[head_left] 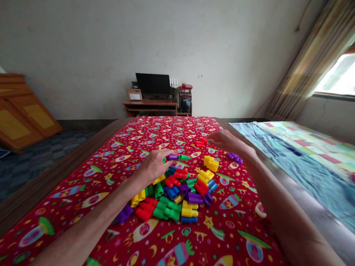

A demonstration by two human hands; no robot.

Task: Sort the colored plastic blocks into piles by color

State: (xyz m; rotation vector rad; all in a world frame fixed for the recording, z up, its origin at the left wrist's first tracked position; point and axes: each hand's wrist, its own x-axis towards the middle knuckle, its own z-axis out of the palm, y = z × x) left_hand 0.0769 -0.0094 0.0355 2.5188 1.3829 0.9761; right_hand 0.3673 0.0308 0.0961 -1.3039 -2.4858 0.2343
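Note:
My left hand is closed on a purple toy building block above the far side of a heap of plastic blocks. A green block sits right at the purple one's end; whether the two are joined I cannot tell. Farther out on the right, my right hand has its fingers curled down at a red block, its fingertips at the block's right end. The fingers' undersides are hidden. Between my forearms lies the heap, with joined green blocks, a yellow block and a red block in front.
A red patterned cloth covers the dark table. A yellow block and a purple block lie apart from the heap. To the right is a bed. A desk with a monitor stands against the wall, a wooden cabinet at left.

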